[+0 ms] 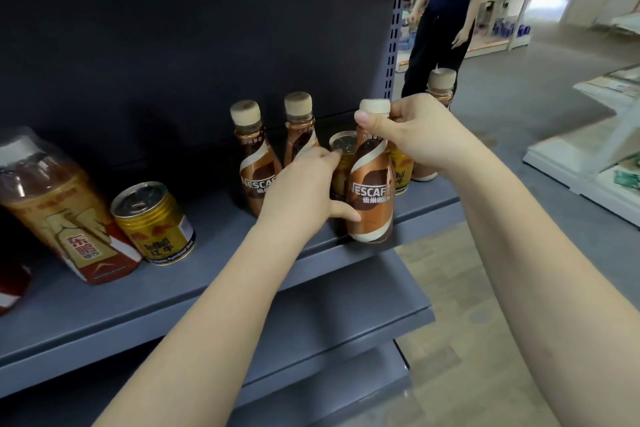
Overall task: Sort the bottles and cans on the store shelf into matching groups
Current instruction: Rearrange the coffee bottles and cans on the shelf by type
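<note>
Head view: the right hand (412, 135) grips the neck of a Nescafé bottle (371, 184) standing at the shelf's (173, 288) front edge, near its right end. The left hand (301, 191) curls around a gold can (343, 163) just behind that bottle, thumb touching the bottle's lower side.

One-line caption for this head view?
Right hand grips a Nescafe bottle at the shelf edge; left hand holds a gold can.
</note>
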